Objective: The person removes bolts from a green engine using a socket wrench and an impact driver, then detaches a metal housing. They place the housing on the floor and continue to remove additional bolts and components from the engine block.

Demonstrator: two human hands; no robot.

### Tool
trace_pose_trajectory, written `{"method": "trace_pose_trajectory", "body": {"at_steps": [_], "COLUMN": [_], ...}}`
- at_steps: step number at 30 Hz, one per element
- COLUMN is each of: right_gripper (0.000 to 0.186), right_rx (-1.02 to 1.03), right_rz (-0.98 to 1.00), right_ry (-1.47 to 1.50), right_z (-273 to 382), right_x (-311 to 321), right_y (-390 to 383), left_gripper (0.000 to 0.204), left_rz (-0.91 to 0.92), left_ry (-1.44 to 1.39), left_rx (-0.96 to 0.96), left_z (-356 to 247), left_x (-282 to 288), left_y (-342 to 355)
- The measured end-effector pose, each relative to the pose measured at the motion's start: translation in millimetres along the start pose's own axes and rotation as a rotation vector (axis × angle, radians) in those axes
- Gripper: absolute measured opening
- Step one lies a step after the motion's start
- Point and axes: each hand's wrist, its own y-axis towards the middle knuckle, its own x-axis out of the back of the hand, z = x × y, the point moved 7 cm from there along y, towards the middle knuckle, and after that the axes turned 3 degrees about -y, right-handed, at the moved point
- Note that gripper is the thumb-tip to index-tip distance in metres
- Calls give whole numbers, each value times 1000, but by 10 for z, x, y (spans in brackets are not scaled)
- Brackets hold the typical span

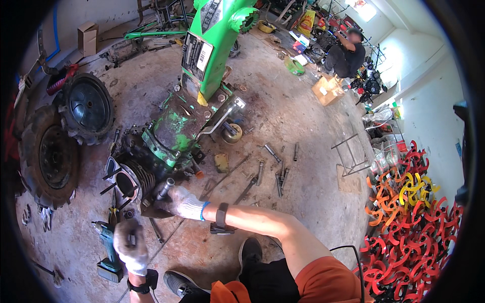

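My right hand (pixel 183 203), in a pale work glove with dark stains, is closed around a short metal cylinder that looks like a socket (pixel 165 188). It is beside the finned engine cylinder (pixel 146 181), whose open bore and studs face left. That cylinder joins a worn green machine housing (pixel 169 132) on the floor. My left hand (pixel 132 245), gloved too and slightly smeared, is curled lower left. Something small and metallic shows at its fingers, too unclear to name. Just left of it a teal cordless drill (pixel 107 245) stands on its battery. Pliers (pixel 114 206) lie below the engine cylinder.
Sockets and bars (pixel 281 179) lie scattered on the concrete right of the engine. Two wheels with tyres (pixel 53 156) are at left. A green upright column (pixel 209 50) rises from the housing. Red, orange and yellow curved blades (pixel 404 237) are piled right. A person (pixel 348 55) sits far back.
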Motion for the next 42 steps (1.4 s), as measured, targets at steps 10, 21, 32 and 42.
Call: {"method": "trace_pose_trajectory", "body": {"at_steps": [10,21,32,42], "right_gripper": [31,25,32,28], "right_rx": [180,144,346,68], "right_rz": [-33,89,-105,-79], "right_ry": [-148,-414,236,548], "right_z": [-257,-394,28,69], "right_x": [-272,-307,366,336], "right_y": [26,0,-83,31], "left_gripper": [57,37,35,56], "left_rz": [242,294,272,40], "left_ry": [441,638,283,859], "left_rx": [-388,-379,-366,374], "left_z": [-647,-559,-369,1126], "left_x": [-1045,-1281,-728,1357], "left_y": [621,831,387,-1284]}}
